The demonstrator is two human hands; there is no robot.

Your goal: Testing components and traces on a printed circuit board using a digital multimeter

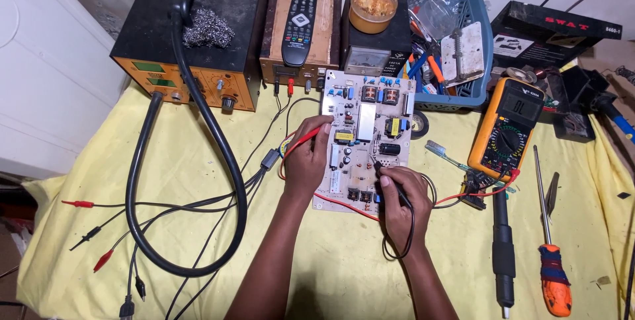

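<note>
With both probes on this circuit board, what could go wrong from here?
1. The left hand rests on the circuit board while holding the red probe; if the board is powered, a finger might touch a live part.
2. The black probe in the right hand sits among crowded components; a slip might bridge two contacts.
3. The leads loop toward the multimeter beside the hands; a snag could pull a probe off.

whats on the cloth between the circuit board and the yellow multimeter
In the head view, a toothbrush with a light blue handle lies between the circuit board and the yellow multimeter, with a roll of black tape beside the board's edge.
</note>
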